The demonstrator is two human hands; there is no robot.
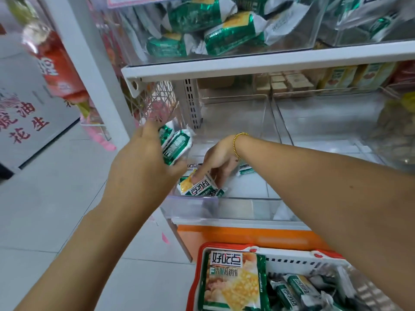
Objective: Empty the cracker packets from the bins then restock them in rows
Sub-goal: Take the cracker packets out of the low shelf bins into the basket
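Note:
A clear plastic bin [224,207] sits on the lower shelf, almost bare inside. My left hand [143,160] grips a couple of green-and-white cracker packets [176,145] over the bin's left end. My right hand [216,163] reaches into the bin and pinches a yellow-and-white cracker packet [197,186] lying at its front left. One more small packet [246,169] lies on the bin floor just right of that hand. A red-and-white basket [292,259] below the shelf holds a large cracker bag [233,283] and several small packets.
The upper shelf carries clear bins [143,52] piled with green packets. A second clear bin [325,122] stands to the right on the lower shelf, with boxed goods behind. A white shelf post [96,70] and a red hanging packet [54,63] are at the left.

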